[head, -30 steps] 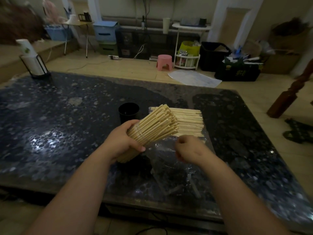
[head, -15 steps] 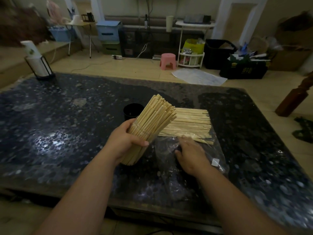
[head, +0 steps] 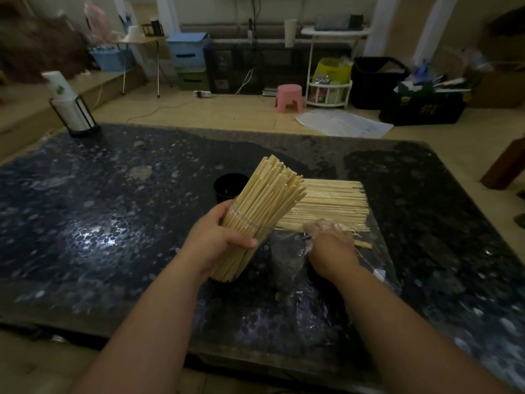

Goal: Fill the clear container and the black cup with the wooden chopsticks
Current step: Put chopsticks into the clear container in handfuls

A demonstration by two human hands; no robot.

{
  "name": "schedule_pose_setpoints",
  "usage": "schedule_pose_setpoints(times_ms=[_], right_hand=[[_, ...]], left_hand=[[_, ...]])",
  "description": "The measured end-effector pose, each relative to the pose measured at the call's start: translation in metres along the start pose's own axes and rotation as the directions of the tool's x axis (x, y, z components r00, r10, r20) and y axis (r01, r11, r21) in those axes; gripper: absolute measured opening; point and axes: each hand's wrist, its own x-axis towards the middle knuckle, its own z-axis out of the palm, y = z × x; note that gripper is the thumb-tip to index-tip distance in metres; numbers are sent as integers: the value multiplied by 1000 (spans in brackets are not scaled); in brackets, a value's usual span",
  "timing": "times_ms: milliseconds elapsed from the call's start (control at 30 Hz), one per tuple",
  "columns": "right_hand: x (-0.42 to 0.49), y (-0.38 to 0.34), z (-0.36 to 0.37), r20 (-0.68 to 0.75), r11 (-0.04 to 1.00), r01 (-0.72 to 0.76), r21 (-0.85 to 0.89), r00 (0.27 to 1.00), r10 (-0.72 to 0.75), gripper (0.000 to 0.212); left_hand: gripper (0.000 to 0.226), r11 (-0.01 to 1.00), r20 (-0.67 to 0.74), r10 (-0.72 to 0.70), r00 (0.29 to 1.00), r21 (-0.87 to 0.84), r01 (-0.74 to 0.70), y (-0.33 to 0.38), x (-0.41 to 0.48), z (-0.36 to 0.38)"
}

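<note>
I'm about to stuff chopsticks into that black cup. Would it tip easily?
Probably. The black cup looks small and much shorter than the chopsticks in the clear container, so a leaning load could topple it. The glossy table may let it slide.

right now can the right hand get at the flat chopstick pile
Probably yes: the right hand sits at the near edge of the flat chopstick pile, only clear plastic film draped over its fingers.

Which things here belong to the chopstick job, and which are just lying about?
For the job: clear container in the left hand, black cup, loose chopsticks, plastic bag.
Lying about: paper roll in its stand, pink stool, blue bin.
</note>
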Motion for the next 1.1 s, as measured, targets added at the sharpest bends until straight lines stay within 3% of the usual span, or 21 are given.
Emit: schedule_pose_setpoints(times_ms=[367,500,567,767,1100], right_hand=[[-3,2,-8,1,998,-38,-55,999,39,40],[-1,-1,-6,-99,1000,-8,1,995,8,35],[1,-3,-4,-66,999,0,46,998,3,34],[3,-3,2,-2,1000,-4,6,1000,4,57],[3,-3,-2,-10,1000,1,-5,1000,-1,45]], left_hand=[[104,999,-5,-6,1000,48,6,4,-2,2],[104,999,-5,-9,1000,50,9,4,-2,2],[103,999,-5,-10,1000,47,10,3,-2,1],[102,998,-8,-17,1000,65,17,4,-2,1],[100,998,-8,-11,1000,69,12,5,-2,2]])
